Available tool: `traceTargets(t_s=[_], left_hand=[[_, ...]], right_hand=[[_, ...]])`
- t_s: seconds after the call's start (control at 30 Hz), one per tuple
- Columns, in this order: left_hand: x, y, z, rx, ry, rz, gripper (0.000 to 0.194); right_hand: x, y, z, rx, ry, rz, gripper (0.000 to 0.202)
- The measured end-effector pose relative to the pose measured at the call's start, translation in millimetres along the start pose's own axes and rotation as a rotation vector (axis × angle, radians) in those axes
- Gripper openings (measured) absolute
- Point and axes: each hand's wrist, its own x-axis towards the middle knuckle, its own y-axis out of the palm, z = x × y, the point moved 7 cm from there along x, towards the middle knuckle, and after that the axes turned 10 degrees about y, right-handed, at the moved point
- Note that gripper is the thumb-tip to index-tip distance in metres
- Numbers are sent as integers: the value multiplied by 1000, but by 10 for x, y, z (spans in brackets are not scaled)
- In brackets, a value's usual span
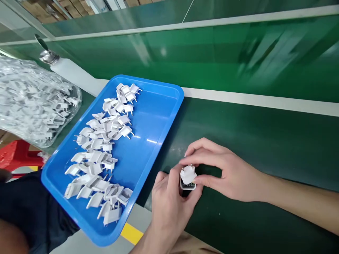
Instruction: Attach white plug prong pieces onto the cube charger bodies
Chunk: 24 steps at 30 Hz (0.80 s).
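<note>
My left hand (171, 203) is closed around a small white charger housing (188, 188), whose open end faces up and shows something dark inside. Between the thumb and fingers of my right hand (227, 169) is a white plug piece (188, 174) with metal pins. It sits over the housing's opening and covers part of it; whether the two parts touch, I cannot tell. Left of my hands, a blue tray (150, 113) carries many white plug pieces (96, 135) with pins, lying in loose rows.
A clear plastic bag (34, 102) full of similar white parts lies at the left. Behind the tray is a white bottle (72, 72) with a metal cap. A red stool (19, 155) and a person in dark clothing (34, 211) are beside the green table (265, 141).
</note>
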Motion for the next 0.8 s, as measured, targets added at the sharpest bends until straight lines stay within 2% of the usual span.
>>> traceTargets(t_s=[0.1, 0.2, 0.37, 0.57, 0.8], left_hand=[[2, -10, 36, -107, -25, 59, 34], [-20, -19, 75, -170, -53, 85, 25], [-38, -17, 115, -160, -109, 47, 21], [-42, 8, 110, -178, -79, 22, 21], [-18, -5, 73, -168, -21, 24, 26]], right_hand=[[-46, 52, 63, -195, -28, 9, 24], [-83, 90, 121, -314, -59, -4, 18], [-126, 179, 178, -409, -99, -33, 16], [-203, 211, 228, -568, -204, -117, 12], [-156, 197, 196, -518, -174, -74, 10]])
